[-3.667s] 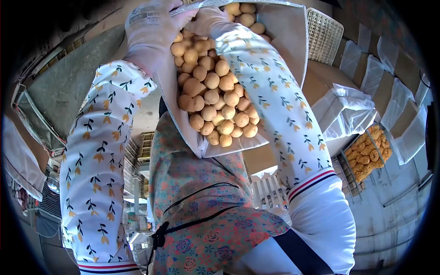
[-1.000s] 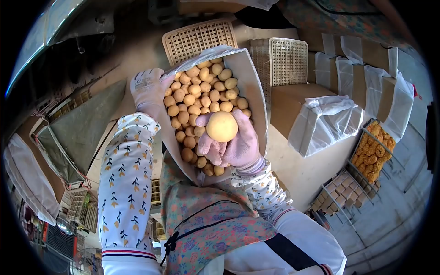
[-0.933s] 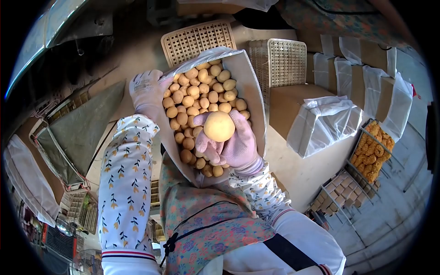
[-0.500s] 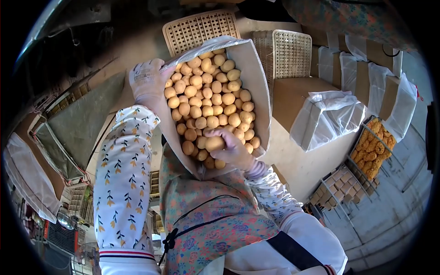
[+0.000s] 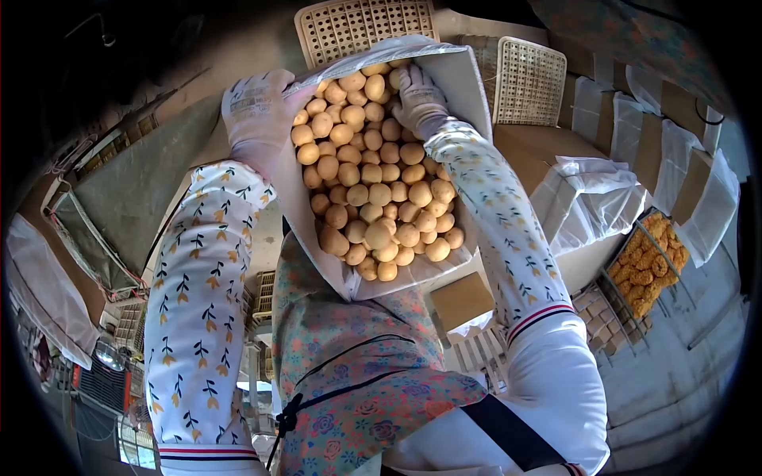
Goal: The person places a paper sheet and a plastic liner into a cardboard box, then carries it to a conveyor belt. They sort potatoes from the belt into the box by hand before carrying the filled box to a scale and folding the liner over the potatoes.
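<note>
A cardboard box with a white plastic liner (image 5: 468, 87) tilts towards me, filled with small round yellow-brown fruits (image 5: 369, 170). My left hand (image 5: 258, 111), in a pale glove, grips the box's upper left edge, thumb side towards the contents. Inside the box at the upper right lies my right hand (image 5: 419, 99), also gloved. Its fingers stretch towards the far end, resting against the fruits beside the inner wall. The near edge of the box is close to my flowered apron (image 5: 365, 341).
Beige plastic baskets (image 5: 365, 30) stand beyond the box, another basket (image 5: 530, 83) to the right. Lined cardboard boxes (image 5: 595, 186) line the right side. Orange-brown goods (image 5: 647, 262) fill a crate lower right. A green-grey cloth-covered bin (image 5: 131, 194) is at left.
My right hand has moved from the near end of the box, where it was on a fruit, to the far right corner. The fruits have shifted. My left hand keeps its hold.
</note>
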A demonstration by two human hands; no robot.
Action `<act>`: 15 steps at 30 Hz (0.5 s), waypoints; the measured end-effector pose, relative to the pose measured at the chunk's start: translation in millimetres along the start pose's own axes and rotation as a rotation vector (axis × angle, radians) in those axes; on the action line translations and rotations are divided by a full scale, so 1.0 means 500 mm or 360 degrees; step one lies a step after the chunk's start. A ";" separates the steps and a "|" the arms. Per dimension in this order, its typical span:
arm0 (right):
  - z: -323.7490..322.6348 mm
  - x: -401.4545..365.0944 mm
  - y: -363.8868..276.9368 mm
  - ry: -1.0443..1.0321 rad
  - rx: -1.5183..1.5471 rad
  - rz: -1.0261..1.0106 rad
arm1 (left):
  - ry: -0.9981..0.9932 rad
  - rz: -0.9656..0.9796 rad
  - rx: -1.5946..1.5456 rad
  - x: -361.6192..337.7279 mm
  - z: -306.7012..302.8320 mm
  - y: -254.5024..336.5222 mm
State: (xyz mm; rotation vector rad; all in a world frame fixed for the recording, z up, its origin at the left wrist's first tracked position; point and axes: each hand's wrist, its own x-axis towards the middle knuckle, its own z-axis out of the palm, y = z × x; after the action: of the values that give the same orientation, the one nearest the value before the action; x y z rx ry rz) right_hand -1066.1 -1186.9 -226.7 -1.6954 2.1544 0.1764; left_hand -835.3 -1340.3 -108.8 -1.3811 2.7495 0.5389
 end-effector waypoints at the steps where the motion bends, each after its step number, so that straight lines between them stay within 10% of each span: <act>1: -0.002 0.004 -0.004 -0.0037 -0.0105 0.0046 | 0.0039 0.0067 0.0019 0.001 0.009 -0.009; 7: -0.056 -0.130 -0.034 -0.0486 0.0120 0.0372 | 0.0023 0.0044 0.0022 0.000 0.020 -0.023; 10: 0.024 -0.230 -0.099 0.0182 0.0881 0.0011 | 0.0011 0.0042 0.0009 0.006 0.026 -0.025; 12: -0.054 -0.297 -0.228 -0.0653 0.0674 0.0090 | 0.0081 0.0043 0.0020 0.002 0.033 -0.022; 13: -0.063 -0.341 -0.263 0.0035 0.0904 -0.0032 | 0.0109 0.0041 0.0034 0.001 0.036 -0.023; 15: -0.068 -0.400 -0.285 0.0070 0.0893 -0.0065 | 0.0076 0.0058 -0.0030 -0.001 0.016 -0.021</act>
State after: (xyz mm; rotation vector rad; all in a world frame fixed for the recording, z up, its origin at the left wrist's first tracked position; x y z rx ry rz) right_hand -899.4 -1053.8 -99.9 -1.4152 1.9472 -0.4410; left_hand -827.9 -1343.2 -119.6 -1.3678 2.8199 0.5417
